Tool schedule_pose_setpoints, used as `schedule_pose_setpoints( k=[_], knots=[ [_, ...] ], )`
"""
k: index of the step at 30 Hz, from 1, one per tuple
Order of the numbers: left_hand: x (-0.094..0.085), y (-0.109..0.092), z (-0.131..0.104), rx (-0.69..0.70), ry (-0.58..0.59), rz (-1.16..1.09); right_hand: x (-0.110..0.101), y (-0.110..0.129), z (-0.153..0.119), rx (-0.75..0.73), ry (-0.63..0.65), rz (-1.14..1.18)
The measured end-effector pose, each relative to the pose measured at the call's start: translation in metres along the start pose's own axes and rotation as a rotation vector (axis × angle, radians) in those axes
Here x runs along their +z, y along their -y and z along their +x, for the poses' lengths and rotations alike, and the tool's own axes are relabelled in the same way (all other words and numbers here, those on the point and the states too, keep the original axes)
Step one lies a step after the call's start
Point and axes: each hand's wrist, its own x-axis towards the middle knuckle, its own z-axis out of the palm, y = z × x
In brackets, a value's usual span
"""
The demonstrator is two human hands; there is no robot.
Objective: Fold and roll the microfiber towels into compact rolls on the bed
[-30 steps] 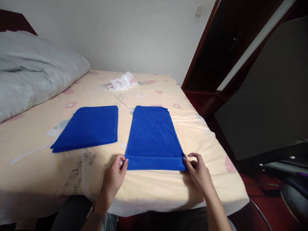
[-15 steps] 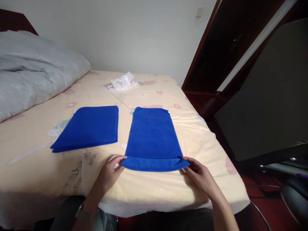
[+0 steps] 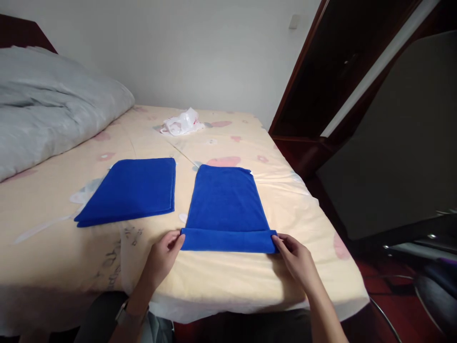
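Note:
A blue towel point(image 3: 228, 200) lies flat on the bed in front of me, its near end turned over into a straight folded band. My left hand point(image 3: 164, 252) pinches the left end of that band between thumb and fingers. At the right end, my right hand point(image 3: 294, 255) grips the band the same way, thumb on top. A small white tag shows at the towel's far right corner. To the left, apart from both hands, rests a second blue towel point(image 3: 132, 190), folded in layers.
The bed point(image 3: 228, 281) has a pale yellow patterned sheet. A crumpled white plastic bag point(image 3: 182, 122) lies near the wall. A grey quilt point(image 3: 53, 105) is heaped at the left. Past the bed's right edge stand a dark door and a large dark panel point(image 3: 396, 138).
The near fold has become deeper and straighter, with both thumbs now over it. The towel's far edge has slid slightly toward me. The folded towel at left stays put.

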Motion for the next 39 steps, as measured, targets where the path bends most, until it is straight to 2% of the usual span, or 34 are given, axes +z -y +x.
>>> schedule_pose_setpoints(
  k=[4,7,11,16,18,21,24,30,35,39],
  knots=[
    [-0.001,-0.005,-0.004,0.122,-0.061,0.337,0.003,0.004,-0.002,0.014,-0.043,-0.251],
    [0.0,-0.011,-0.008,0.224,-0.1,0.436,0.003,0.006,-0.002,0.021,-0.082,-0.27],
    [0.006,-0.015,-0.012,0.214,-0.11,0.336,0.003,0.007,-0.001,0.073,-0.08,-0.247],
    [0.008,-0.019,-0.015,0.017,-0.036,0.242,0.008,0.011,-0.001,0.064,-0.055,-0.361],
    [0.007,-0.021,-0.015,-0.015,-0.015,0.227,0.011,0.014,-0.003,0.021,-0.063,-0.324],
    [0.007,-0.023,-0.016,-0.014,-0.004,0.197,0.013,0.016,-0.005,-0.046,-0.064,-0.169],
    [0.009,-0.022,-0.015,0.009,-0.034,0.148,0.013,0.016,-0.006,-0.025,-0.082,-0.097],
    [0.016,-0.014,-0.011,0.044,-0.132,0.11,0.016,0.016,-0.004,0.08,-0.064,-0.249],
    [0.014,-0.017,-0.01,0.094,-0.148,0.125,0.018,0.016,-0.004,-0.022,-0.087,-0.215],
    [0.003,-0.022,-0.013,0.077,-0.082,0.133,0.013,0.011,-0.005,-0.038,-0.059,-0.195]
  ],
)
